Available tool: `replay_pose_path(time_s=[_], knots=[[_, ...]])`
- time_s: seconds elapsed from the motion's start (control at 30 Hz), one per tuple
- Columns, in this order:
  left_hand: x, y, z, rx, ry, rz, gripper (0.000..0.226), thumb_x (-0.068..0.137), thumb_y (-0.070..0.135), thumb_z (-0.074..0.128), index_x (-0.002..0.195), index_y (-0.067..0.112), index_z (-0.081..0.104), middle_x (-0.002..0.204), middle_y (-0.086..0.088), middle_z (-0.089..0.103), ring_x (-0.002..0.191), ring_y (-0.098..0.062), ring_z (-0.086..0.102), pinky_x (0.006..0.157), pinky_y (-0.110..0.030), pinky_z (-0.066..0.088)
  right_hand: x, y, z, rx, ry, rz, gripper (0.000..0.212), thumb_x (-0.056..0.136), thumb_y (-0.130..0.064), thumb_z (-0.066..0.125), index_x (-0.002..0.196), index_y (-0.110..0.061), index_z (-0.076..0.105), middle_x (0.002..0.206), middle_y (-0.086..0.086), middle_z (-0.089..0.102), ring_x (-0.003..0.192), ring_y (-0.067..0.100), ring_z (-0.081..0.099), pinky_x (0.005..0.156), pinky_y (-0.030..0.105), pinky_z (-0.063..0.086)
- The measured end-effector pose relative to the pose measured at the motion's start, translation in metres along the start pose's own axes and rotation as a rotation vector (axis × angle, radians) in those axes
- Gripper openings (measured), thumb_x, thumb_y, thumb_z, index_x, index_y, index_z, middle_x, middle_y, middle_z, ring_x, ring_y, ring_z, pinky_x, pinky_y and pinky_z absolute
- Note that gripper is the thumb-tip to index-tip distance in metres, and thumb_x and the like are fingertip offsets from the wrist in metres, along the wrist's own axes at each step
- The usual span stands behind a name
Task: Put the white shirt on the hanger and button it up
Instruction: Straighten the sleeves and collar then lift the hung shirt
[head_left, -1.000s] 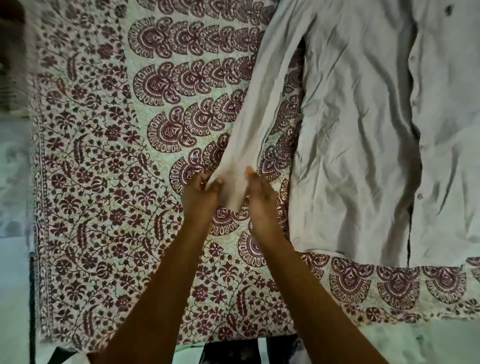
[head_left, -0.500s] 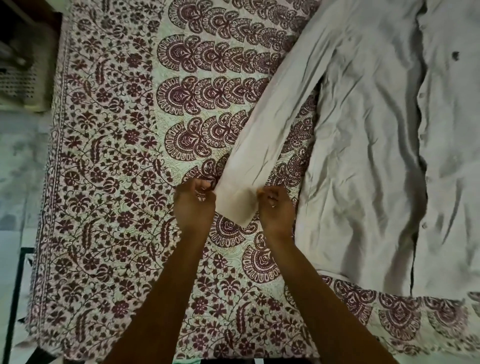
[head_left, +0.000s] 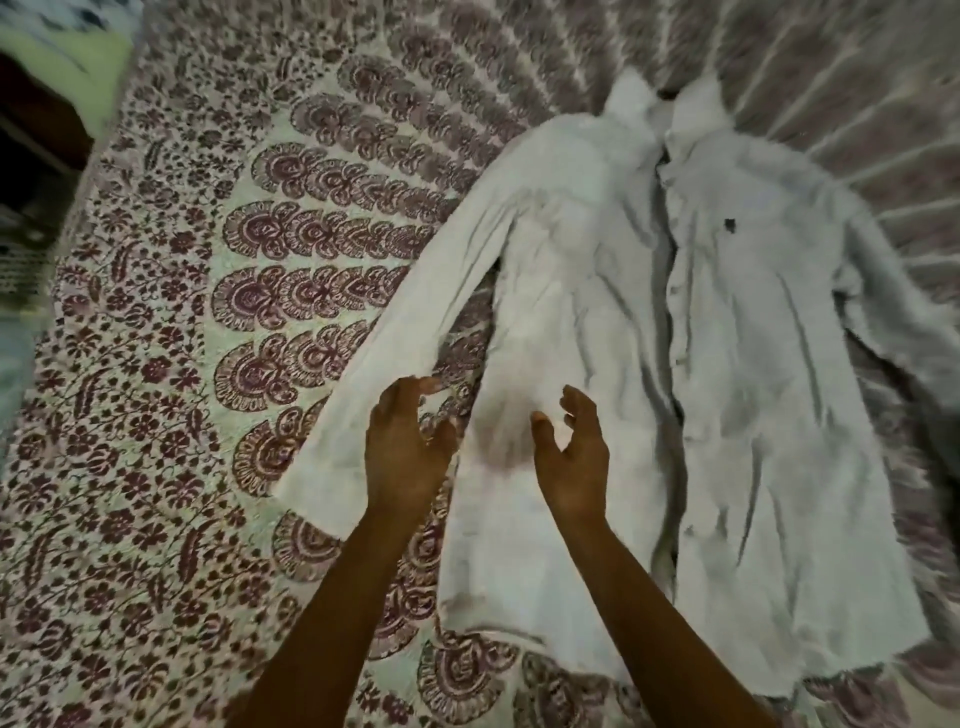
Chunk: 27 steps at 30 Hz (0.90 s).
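Note:
The white shirt (head_left: 737, 364) lies flat and face up on the bed, collar at the far end, its front placket running down the middle with small buttons. Its left sleeve (head_left: 410, 343) stretches diagonally toward the near left. My left hand (head_left: 405, 452) hovers over the gap between sleeve and body, fingers apart and holding nothing. Over the lower front of the shirt is my right hand (head_left: 571, 457), fingers spread and empty. No hanger is in view. The picture is motion-blurred.
The shirt rests on a bedsheet (head_left: 171, 415) printed in maroon and cream floral patterns. The bed's left edge runs down the far left, with dark furniture (head_left: 31, 135) and floor beyond it.
Both hands have let go of the sleeve cuff and opened. The view has swung up and right, so the whole shirt with its collar now shows.

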<state>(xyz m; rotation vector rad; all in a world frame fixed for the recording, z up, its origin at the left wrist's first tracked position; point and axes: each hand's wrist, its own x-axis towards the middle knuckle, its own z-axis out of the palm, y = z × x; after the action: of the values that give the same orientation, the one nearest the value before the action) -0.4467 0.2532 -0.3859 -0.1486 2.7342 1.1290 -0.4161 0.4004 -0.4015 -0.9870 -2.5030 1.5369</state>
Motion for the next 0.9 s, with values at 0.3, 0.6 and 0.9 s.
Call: replay_pose_path(time_s=[0.3, 0.6, 0.9], knots=[[0.046, 0.152, 0.120, -0.074, 0.012, 0.078, 0.049, 0.083, 0.023, 0.063, 0.130, 0.013, 0.050, 0.131, -0.006, 0.055, 0.124, -0.025, 0.048, 0.100, -0.026, 0.031, 0.138, 0.017, -0.156, -0.037, 0.041, -0.154, 0.044, 0.091, -0.021, 0.056, 0.133, -0.014, 0.045, 0.133, 0.004, 0.052, 0.123, 0.019, 0.048, 0.105, 0.041, 0.039], [0.134, 0.210, 0.165, 0.090, 0.071, 0.203, 0.046, 0.085, 0.018, 0.064, 0.128, 0.009, 0.052, 0.130, -0.012, 0.056, 0.124, -0.030, 0.048, 0.102, -0.034, 0.035, 0.256, 0.023, -0.197, -0.060, 0.114, -0.260, 0.042, 0.090, -0.016, 0.056, 0.130, -0.011, 0.046, 0.130, 0.008, 0.054, 0.120, 0.026, 0.050, 0.101, 0.046, 0.040], [0.196, 0.217, 0.173, 0.174, 0.121, 0.234, 0.054, 0.080, 0.040, 0.044, 0.123, 0.010, 0.056, 0.126, -0.011, 0.059, 0.121, -0.032, 0.049, 0.103, -0.043, 0.038, 0.321, 0.022, -0.189, -0.171, 0.074, -0.307, 0.043, 0.089, -0.017, 0.056, 0.131, -0.011, 0.046, 0.130, 0.011, 0.054, 0.120, 0.030, 0.049, 0.101, 0.042, 0.037]])
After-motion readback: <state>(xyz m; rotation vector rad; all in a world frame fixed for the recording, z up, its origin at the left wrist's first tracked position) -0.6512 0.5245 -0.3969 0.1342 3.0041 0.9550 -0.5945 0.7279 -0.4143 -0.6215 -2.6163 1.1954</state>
